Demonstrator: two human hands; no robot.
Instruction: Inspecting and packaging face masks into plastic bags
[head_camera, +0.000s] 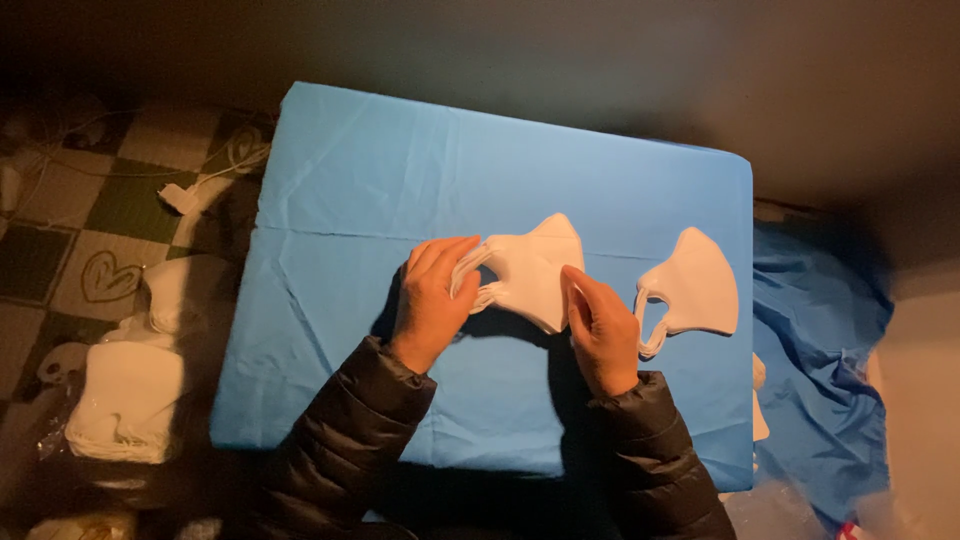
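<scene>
Head view, dim warm light. Tabletop (350, 200) covered by a creased blue sheet, with a fold line running across it just beyond the fingers.

Left hand (432, 300) rests at the left end of a white folded face mask (532, 268); its fingers (450, 255) are curled narrow onto the mask's ear loops, holding them. Right hand (603, 330) sits at the mask's lower right edge, fingers (578, 295) close together and pressed flat on the mask, thumb side touching it. The mask lies on the blue sheet between the two hands, near the middle of the tabletop, pointed top away from the person. Both arms wear dark quilted jacket sleeves (350, 420).

A second white mask (692, 285) lies flat on the sheet just to the right of the right fingers, apart from them, its ear loop toward the right hand.

Right of the tabletop, more blue cloth (820, 380) hangs crumpled, well beyond the right fingers. Left of the left fingers, well apart and off the tabletop, a stack of white masks (125, 400) sits on a checkered green and cream floor covering (110, 200) with a heart drawing. White cords (215, 175) lie on it farther back. Background beyond the tabletop is a dark plain wall (600, 60).
</scene>
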